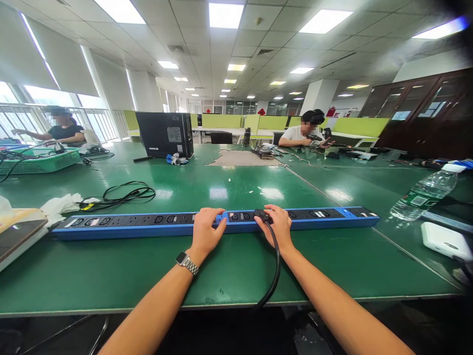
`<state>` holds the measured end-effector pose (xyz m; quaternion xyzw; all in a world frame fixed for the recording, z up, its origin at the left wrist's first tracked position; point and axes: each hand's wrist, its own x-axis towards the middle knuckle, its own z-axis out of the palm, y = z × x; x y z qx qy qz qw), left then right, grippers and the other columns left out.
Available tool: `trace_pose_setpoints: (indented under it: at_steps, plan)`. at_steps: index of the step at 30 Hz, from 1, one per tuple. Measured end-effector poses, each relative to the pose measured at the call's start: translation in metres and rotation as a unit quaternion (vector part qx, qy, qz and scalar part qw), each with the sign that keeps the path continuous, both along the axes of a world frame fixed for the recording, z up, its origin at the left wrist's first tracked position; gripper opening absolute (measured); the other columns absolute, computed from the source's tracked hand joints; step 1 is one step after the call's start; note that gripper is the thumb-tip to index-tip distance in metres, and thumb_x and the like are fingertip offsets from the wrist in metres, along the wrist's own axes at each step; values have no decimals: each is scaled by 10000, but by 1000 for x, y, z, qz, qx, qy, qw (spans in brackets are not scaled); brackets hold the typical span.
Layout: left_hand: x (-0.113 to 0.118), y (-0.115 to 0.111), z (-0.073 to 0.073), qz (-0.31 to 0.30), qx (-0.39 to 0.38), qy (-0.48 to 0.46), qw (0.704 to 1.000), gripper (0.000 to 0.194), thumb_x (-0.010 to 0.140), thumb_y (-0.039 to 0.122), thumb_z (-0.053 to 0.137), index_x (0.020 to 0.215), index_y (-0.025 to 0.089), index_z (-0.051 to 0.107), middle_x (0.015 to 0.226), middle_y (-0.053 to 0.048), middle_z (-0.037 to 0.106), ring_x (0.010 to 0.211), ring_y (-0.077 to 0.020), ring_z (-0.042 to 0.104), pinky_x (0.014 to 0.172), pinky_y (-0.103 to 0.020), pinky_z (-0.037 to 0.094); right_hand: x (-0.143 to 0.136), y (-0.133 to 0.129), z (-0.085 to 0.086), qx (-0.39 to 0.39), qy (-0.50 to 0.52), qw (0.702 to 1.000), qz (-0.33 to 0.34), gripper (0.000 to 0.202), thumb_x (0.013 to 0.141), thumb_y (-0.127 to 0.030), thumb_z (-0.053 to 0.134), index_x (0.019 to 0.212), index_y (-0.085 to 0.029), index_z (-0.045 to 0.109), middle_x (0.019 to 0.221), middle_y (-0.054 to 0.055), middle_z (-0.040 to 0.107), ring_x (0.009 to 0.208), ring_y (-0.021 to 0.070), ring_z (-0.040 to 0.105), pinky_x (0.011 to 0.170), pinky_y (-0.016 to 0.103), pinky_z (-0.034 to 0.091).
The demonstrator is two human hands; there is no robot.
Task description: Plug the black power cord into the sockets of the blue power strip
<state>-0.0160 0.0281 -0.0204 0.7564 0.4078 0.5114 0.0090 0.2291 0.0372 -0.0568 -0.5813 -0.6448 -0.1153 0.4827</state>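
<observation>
A long blue power strip [148, 230] with a black face and several sockets lies across the green table in front of me. My left hand [207, 229] grips its body near the middle, thumb and fingers over the front and top edges. Just right of the middle, my right hand [279, 227] is closed around a black power plug [263, 215], which sits at the strip's sockets. How deep the plug is in, I cannot tell. Its thick black cord [275, 271] curves down over the table's front edge.
On the right lie a water bottle [424, 195] and a white box-like device [445, 240]. A coiled black cable [123, 196] rests behind the strip's left part. Farther back are a black computer case [164, 135] and a green basket [48, 160]. Two people sit across the room.
</observation>
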Motion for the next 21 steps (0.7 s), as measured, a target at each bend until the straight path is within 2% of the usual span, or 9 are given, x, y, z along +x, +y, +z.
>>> trace_pose_setpoints:
  at_steps: [7,15,21]
  plan:
    - [0,0,0,-2,0,-3,1000,147,874,239,609,1004,213,673,944,-38,730,923,-218,609,855,-387,456,-1,0,2,-10,20,1000,1,352,839,-555,576,889,-219,668,1119,84,659,1047,283,552,933,491,378]
    - [1,-1,1,-1,-1,6,1000,145,873,245,605,999,219,672,936,-37,729,914,-214,618,851,-381,463,-5,-5,17,60,104,992,24,335,809,-535,615,882,-213,672,1060,102,670,1025,266,587,961,465,425]
    - [2,-4,2,-11,2,20,1000,186,867,270,628,1044,224,658,952,-42,724,921,-219,621,852,-385,456,-17,-12,21,78,72,990,95,289,795,-501,656,901,-232,667,1041,94,697,1011,260,618,941,457,473]
